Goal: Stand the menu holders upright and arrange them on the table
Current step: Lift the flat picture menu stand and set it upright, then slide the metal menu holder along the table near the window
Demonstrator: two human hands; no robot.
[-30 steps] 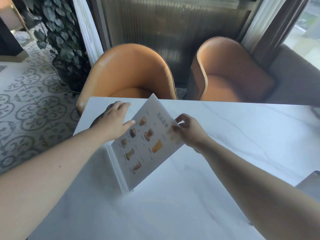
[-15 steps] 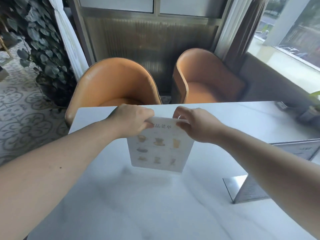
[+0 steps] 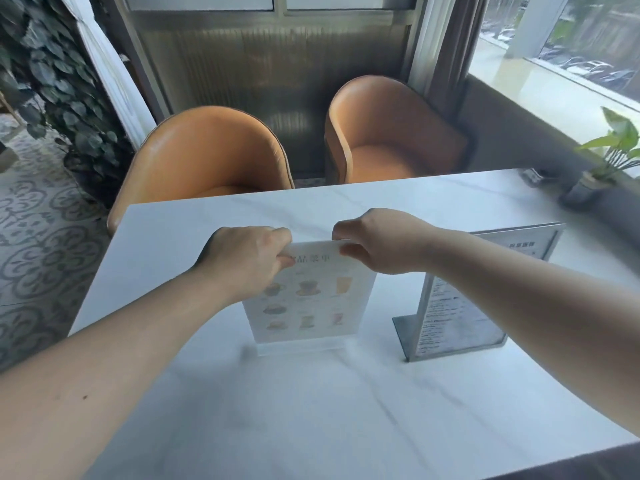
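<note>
desk (image 3: pixel 263 427): white marble-look top, I see grey veining | on it: clear drinks menu holder (image 3: pixel 310 306) upright at centre | metal-framed menu holder (image 3: pixel 460 320) upright to its right, apart | small potted plant (image 3: pixel 613 157) at far right edge

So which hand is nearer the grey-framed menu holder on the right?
Right. The right hand pinches the drinks menu holder top just beside the grey-framed menu holder; the left hand grips the same top edge farther off.

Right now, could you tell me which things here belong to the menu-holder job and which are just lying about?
Job: clear drinks menu holder, gripped by left hand and right hand; grey menu holder; table.
Lying about: potted plant; orange chairs.
</note>
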